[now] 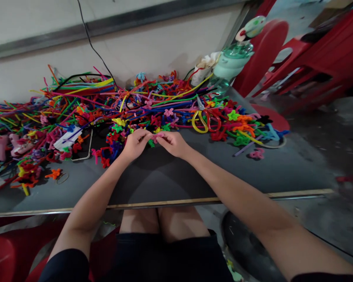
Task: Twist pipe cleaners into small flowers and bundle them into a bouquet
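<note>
A small pink pipe cleaner piece [158, 136] is pinched between both hands, just above the dark table. My left hand [137, 144] is closed on its left end, with thumb and forefinger together. On the other end, the fingers of my right hand [173, 143] are closed in the same way. Its exact shape is partly hidden by the fingertips. Right behind the hands lie bent pipe cleaner flowers, among them a yellow one [119, 122] and a pink one [168, 112]. A bit of green [151, 143] shows beneath the held piece.
Loose pipe cleaners [85, 98] pile along the wall. Scissors [205, 119] with yellow and red handles rest at the pile's front right. A teal bottle [231, 64] and a white cup [201, 73] stand behind. Red chairs [267, 51] are at the right; the table's front edge [170, 203] is near my lap.
</note>
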`<state>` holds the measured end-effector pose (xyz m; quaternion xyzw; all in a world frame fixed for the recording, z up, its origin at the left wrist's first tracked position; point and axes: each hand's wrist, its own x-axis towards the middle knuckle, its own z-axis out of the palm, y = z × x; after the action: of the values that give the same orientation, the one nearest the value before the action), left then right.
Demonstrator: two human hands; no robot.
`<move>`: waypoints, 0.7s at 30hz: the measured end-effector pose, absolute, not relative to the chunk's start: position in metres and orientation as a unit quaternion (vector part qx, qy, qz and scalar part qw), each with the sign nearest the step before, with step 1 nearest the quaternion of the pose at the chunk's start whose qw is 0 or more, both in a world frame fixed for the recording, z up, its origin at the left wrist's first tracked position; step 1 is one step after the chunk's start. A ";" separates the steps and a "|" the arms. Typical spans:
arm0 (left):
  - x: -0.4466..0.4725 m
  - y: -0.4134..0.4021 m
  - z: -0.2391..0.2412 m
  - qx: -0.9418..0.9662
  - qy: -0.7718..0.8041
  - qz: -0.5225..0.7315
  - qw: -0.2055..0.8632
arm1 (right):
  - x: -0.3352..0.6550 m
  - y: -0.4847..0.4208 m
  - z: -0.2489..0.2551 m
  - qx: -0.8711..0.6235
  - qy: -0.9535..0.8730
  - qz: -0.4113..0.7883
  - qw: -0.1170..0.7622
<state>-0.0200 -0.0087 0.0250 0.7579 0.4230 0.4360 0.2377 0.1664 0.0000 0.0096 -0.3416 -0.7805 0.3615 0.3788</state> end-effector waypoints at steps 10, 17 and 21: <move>-0.019 -0.009 0.019 0.670 0.486 0.481 0.288 | 0.156 0.004 -0.004 -0.318 -0.712 0.441 0.444; -0.015 -0.010 0.020 0.676 0.472 0.473 0.311 | 0.158 0.003 -0.003 -0.314 -0.736 0.408 0.440; -0.015 -0.011 0.020 0.673 0.481 0.455 0.331 | 0.158 0.003 -0.002 -0.333 -0.733 0.405 0.434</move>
<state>-0.0149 -0.0112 0.0199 0.6726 0.4813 0.4545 0.3307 0.1578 0.0033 -0.0020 -0.3328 -0.7325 0.4053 0.4340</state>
